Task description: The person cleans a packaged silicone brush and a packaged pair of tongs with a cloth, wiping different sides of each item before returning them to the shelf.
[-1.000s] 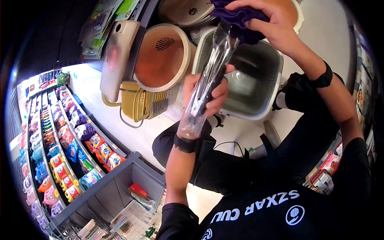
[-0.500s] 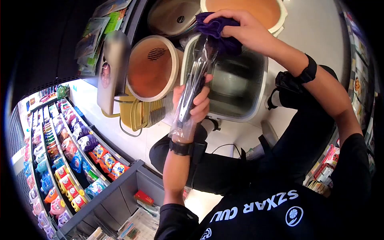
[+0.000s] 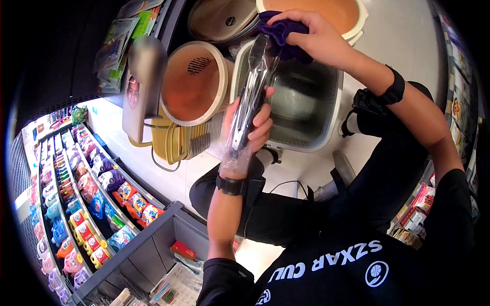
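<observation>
My left hand (image 3: 258,125) is wrapped round a long dark object in clear plastic (image 3: 250,97), which looks like tongs and is tilted upward. Its plastic sleeve hangs down over my left wrist. My right hand (image 3: 319,41) grips a bunched purple cloth (image 3: 291,38) beside the upper end of the package. Behind and below the cloth lies a grey square basin with a pale rim (image 3: 333,109). The tips of some right fingers are buried in the cloth.
Left of the basin are an orange-lined round tub (image 3: 189,97) and a yellow wire-handled item (image 3: 171,143). More basins (image 3: 222,20) sit behind. Shelves of packaged goods (image 3: 87,204) stand at the left, others (image 3: 457,107) at the right. A grey bin (image 3: 158,229) is near my left arm.
The purple cloth and my right hand have shifted slightly right. The wrapped object's upper end shows more beside the cloth, and the camera view has moved slightly.
</observation>
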Tool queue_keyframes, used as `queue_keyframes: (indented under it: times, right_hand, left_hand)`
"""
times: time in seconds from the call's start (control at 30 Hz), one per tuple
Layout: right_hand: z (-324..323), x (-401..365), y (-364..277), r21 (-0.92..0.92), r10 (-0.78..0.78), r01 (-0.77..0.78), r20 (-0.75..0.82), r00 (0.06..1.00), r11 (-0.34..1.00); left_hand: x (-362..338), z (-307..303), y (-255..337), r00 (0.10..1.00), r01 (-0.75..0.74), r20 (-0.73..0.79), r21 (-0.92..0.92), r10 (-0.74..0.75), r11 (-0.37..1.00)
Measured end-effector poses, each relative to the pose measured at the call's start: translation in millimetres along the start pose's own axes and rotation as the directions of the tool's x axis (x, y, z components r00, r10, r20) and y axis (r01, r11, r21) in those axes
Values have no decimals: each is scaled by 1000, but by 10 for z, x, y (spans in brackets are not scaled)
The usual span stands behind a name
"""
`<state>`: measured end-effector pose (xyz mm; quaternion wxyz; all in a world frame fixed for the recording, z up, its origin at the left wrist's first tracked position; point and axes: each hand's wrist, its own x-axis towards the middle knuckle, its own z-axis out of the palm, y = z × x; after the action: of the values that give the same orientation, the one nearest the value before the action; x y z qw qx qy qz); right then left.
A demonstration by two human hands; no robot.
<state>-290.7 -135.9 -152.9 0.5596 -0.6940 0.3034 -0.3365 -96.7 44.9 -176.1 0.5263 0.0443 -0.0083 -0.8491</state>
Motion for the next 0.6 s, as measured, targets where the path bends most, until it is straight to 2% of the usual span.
queue_keyframes:
  times: [0.13, 0.23, 0.43, 0.6]
  right_hand:
    - [22, 15, 49, -10, -129, 129, 26, 991, 992]
    - [54, 24, -94, -208, -337, 324, -33, 941, 923]
    - [138, 7, -120, -433, -455, 423, 34, 890, 796]
    - [274, -59, -103, -491, -478, 471, 122, 870, 732]
  left_hand:
    - [21, 48, 6, 1000, -5, -18, -54, 4, 999]
    - [33, 56, 14, 1000, -15, 6, -62, 15, 998]
    - [17, 65, 17, 999, -47, -28, -98, 45, 994]
    - [31, 29, 16, 998, -65, -15, -80, 64, 995]
